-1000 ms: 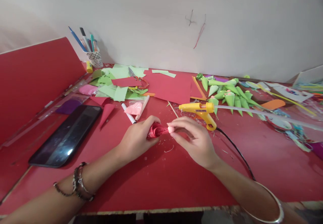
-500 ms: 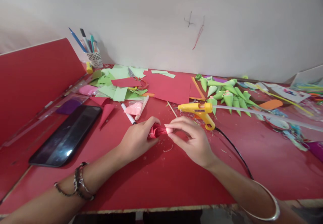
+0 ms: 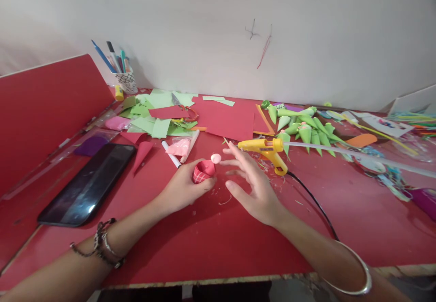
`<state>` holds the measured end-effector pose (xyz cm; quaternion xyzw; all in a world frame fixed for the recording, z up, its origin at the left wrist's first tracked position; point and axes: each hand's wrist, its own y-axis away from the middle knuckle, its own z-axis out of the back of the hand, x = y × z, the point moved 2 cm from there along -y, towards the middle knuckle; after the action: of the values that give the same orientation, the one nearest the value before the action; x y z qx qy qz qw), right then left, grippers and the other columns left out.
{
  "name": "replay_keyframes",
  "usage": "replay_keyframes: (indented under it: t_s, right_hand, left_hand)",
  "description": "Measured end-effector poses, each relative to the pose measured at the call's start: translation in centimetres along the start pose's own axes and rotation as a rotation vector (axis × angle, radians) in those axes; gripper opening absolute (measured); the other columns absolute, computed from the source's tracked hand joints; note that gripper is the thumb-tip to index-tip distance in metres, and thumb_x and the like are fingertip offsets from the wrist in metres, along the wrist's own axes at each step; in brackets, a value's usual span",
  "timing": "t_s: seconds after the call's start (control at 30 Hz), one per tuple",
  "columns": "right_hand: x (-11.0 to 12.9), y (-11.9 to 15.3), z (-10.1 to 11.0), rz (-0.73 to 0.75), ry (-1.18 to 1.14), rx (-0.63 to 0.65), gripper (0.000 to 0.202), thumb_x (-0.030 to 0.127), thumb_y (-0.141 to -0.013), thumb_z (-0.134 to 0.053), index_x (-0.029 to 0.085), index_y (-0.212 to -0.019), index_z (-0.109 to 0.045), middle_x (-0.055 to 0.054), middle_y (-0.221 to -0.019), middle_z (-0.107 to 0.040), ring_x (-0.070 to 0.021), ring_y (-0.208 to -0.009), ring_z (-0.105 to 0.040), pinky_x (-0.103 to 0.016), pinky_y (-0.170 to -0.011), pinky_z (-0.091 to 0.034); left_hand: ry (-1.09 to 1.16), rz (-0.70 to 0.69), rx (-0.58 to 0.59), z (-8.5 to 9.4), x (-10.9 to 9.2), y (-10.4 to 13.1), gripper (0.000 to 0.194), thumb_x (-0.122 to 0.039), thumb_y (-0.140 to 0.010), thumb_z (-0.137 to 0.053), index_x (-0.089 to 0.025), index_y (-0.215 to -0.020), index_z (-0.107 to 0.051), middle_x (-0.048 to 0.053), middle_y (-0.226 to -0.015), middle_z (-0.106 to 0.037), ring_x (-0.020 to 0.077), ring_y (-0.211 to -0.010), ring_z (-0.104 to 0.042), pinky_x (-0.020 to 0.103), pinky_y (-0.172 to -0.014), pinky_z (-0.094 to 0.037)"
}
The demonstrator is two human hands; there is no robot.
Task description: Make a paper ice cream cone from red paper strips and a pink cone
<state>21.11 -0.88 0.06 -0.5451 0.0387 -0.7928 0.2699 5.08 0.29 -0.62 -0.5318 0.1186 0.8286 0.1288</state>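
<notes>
My left hand [image 3: 185, 185] is wrapped round a small red rolled paper cup [image 3: 203, 172] with a pale line pattern on its side. A pale pink ball [image 3: 215, 158] sits at the cup's upper right rim. Just right of it, my right hand [image 3: 250, 181] is held with fingers spread and nothing in them. Behind that hand a yellow glue gun [image 3: 265, 150] lies on the table, a long clear stick reaching out of its back. Pink clay in a clear wrap [image 3: 179, 147] and a white marker [image 3: 171, 154] lie beyond my left hand.
A black phone [image 3: 86, 184] and red paper cones [image 3: 142, 154] lie at the left. Green paper scraps [image 3: 150, 125], a red sheet [image 3: 225, 120] and a pen cup [image 3: 126, 82] stand or lie at the back. Green cones [image 3: 304, 134] are heaped at the right.
My right hand has let go of the pink ball and opened, its fingers now spread. The red cup has tipped more upright in my left hand, and the ball now rests at its rim.
</notes>
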Motion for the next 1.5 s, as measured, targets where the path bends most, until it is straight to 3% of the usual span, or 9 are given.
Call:
replay_keyframes:
  t_s: [0.1, 0.27, 0.53, 0.7, 0.8, 0.9, 1.23, 1.5]
  right_hand:
    - [0.3, 0.1, 0.2, 0.055, 0.055, 0.028, 0.061, 0.019, -0.079, -0.046, 0.026, -0.133, -0.020, -0.005, -0.134, -0.031, -0.0194, -0.115, -0.041, -0.037, -0.092, -0.042]
    - [0.7, 0.2, 0.3, 0.176, 0.174, 0.115, 0.061, 0.026, -0.079, -0.047, 0.023, -0.134, -0.021, -0.003, -0.138, -0.028, -0.0212, -0.126, -0.025, -0.043, -0.104, -0.024]
    - [0.6, 0.1, 0.2, 0.136, 0.150, 0.183, 0.059, 0.027, -0.079, -0.047, 0.024, -0.133, -0.022, -0.004, -0.138, -0.029, -0.0207, -0.126, -0.024, -0.042, -0.105, -0.022]
    - [0.0, 0.1, 0.0, 0.076, -0.081, -0.045, 0.048, 0.028, -0.082, -0.046, 0.027, -0.128, -0.032, -0.006, -0.117, -0.046, -0.0184, -0.110, -0.043, -0.040, -0.097, -0.035]
    - [-0.2, 0.0, 0.0, 0.062, -0.108, -0.095, 0.037, 0.028, -0.080, -0.051, 0.029, -0.117, -0.047, -0.004, -0.105, -0.048, -0.0174, -0.102, -0.047, -0.037, -0.091, -0.040]
    - [0.1, -0.1, 0.1, 0.073, -0.074, -0.103, 0.030, 0.026, -0.077, -0.056, 0.030, -0.107, -0.056, -0.003, -0.099, -0.048, -0.0170, -0.098, -0.048, -0.035, -0.088, -0.041]
    - [0.6, 0.2, 0.1, 0.067, -0.032, -0.219, 0.015, 0.024, -0.074, -0.060, 0.027, -0.089, -0.061, -0.002, -0.088, -0.048, -0.0163, -0.085, -0.050, -0.035, -0.078, -0.044]
    - [1.0, 0.3, 0.4, 0.107, 0.082, -0.261, 0.015, 0.020, -0.075, -0.059, 0.026, -0.089, -0.060, -0.001, -0.084, -0.048, -0.0143, -0.081, -0.049, -0.031, -0.073, -0.043]
  left_hand:
    - [0.143, 0.120, 0.138, -0.4, 0.1, 0.2, 0.018, -0.027, -0.077, -0.043, -0.017, -0.062, -0.039, -0.009, -0.042, -0.040, 0.0039, -0.032, -0.034, 0.015, -0.033, -0.028]
    - [0.207, 0.153, 0.204, -0.7, -0.2, 0.3, 0.017, -0.021, -0.073, -0.043, -0.018, -0.058, -0.036, -0.010, -0.037, -0.039, 0.0038, -0.029, -0.034, 0.013, -0.030, -0.027]
    - [0.177, 0.148, 0.243, -0.7, -0.1, 0.4, 0.019, -0.022, -0.075, -0.041, -0.018, -0.057, -0.035, -0.010, -0.036, -0.036, 0.0037, -0.029, -0.032, 0.015, -0.032, -0.024]
    - [-0.028, -0.061, 0.075, -0.5, -0.3, 0.1, 0.005, -0.019, -0.069, -0.047, -0.017, -0.069, -0.043, -0.008, -0.054, -0.041, 0.0056, -0.047, -0.038, 0.017, -0.045, -0.032]
    - [-0.138, -0.158, 0.032, -0.4, -0.4, 0.2, 0.009, -0.016, -0.067, -0.048, -0.017, -0.076, -0.045, -0.007, -0.060, -0.041, 0.0073, -0.055, -0.037, 0.018, -0.050, -0.031]
    - [-0.141, -0.178, 0.027, -0.3, -0.4, 0.3, 0.013, -0.015, -0.068, -0.046, -0.017, -0.080, -0.046, -0.006, -0.062, -0.041, 0.0079, -0.056, -0.037, 0.018, -0.052, -0.031]
    - [-0.175, -0.225, -0.035, -0.2, -0.3, 0.4, 0.017, -0.015, -0.067, -0.049, -0.019, -0.083, -0.045, -0.004, -0.071, -0.052, 0.0104, -0.063, -0.046, 0.020, -0.058, -0.036]
    - [-0.173, -0.254, -0.091, 0.1, -0.3, 0.3, 0.024, -0.016, -0.068, -0.054, -0.019, -0.089, -0.042, -0.002, -0.082, -0.053, 0.0118, -0.072, -0.051, 0.021, -0.064, -0.039]
